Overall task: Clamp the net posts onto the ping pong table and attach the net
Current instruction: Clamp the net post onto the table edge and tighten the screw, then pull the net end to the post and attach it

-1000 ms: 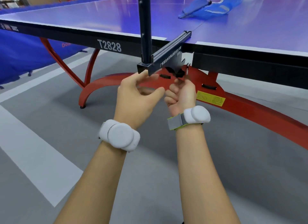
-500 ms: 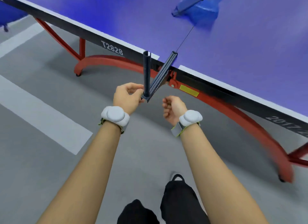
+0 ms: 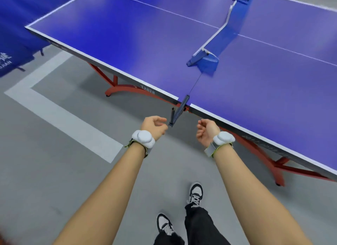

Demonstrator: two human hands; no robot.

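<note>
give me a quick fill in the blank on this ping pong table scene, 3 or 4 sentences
1. The black metal net post sits clamped at the near edge of the blue ping pong table, and neither hand is ____ it.
2. The blue net lies slack on the ____.
3. The left hand and the right hand each wear a ____ wrist device.
4. The table's curved legs are ____.

Missing words: touching; tabletop; white; red
</note>
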